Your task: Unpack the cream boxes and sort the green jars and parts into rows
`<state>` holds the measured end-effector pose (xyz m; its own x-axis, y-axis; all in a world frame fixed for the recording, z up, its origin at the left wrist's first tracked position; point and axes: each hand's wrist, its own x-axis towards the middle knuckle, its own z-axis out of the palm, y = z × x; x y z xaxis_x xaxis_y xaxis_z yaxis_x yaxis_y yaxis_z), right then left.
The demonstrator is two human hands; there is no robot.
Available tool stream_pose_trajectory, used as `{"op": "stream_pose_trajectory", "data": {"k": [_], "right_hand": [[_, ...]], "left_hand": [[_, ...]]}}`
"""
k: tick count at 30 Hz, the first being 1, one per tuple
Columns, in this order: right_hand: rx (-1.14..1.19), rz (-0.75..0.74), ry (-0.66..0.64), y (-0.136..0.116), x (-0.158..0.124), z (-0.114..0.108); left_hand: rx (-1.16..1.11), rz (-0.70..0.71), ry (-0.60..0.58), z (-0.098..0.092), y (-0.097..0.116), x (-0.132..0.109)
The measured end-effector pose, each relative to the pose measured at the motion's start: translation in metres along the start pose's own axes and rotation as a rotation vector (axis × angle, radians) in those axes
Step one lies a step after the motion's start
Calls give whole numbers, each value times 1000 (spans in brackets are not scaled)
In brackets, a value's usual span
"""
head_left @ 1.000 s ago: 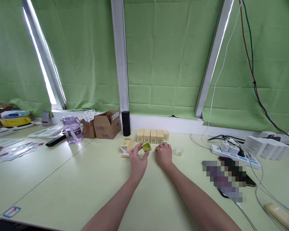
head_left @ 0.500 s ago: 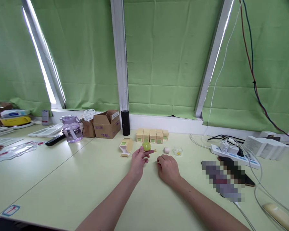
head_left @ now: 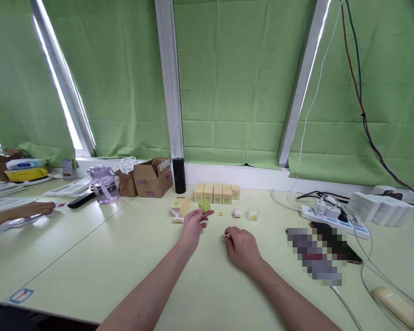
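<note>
My left hand (head_left: 192,227) pinches a small rounded green case (head_left: 204,206) between thumb and fingers, just above the table; it is too small to tell exactly what it is. My right hand (head_left: 241,246) rests on the table with fingers loosely curled under, and nothing shows in them. Beyond the hands lie a tiny yellow piece (head_left: 221,214), a small pale pink piece (head_left: 237,213) and a clear plastic container (head_left: 253,214) with something yellow in it. An opened small tan carton (head_left: 180,209) lies behind my left hand.
Several small tan boxes (head_left: 218,194) stand in a row at the back. A cardboard box (head_left: 152,178), a black cylinder (head_left: 179,175) and a purple water jug (head_left: 104,185) are left. A power strip (head_left: 331,221) and phones (head_left: 338,242) lie right. Another person's hand (head_left: 43,209) is far left.
My left hand has drawn slightly left and tilted the green case. The tiny yellow piece now shows apart from its fingers. Another person's hand has reached further in at the left.
</note>
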<state>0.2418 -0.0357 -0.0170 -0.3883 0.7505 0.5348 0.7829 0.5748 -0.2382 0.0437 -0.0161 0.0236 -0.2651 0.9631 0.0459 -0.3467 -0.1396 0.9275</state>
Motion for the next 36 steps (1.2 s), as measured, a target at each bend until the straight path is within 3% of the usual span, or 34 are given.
{"op": "stream_pose_trajectory", "data": {"k": [3,6,8,11,14,22,29,36], "right_hand": [[8,-4,2,0,0,0],[10,-5,-6,-1,1,-2],[8,0,-13,-2,1,-3],[4,1,-22,-2,2,-3],[7,2,-33,-1,2,-2],[7,19,-71,-1,3,-2],[0,45,-139,-4,5,-8],[-3,59,-156,-6,6,-10]], "left_hand": [[416,285,104,-2,4,13],[559,420,163,-6,12,25],[658,506,175,-10,15,33],[1074,692,110,-18,13,43],[1361,688,39,-23,3,52],[1528,574,-15,-29,-17,60],[1664,495,-51,-29,-12,58],[1693,525,-34,-22,1,44]]}}
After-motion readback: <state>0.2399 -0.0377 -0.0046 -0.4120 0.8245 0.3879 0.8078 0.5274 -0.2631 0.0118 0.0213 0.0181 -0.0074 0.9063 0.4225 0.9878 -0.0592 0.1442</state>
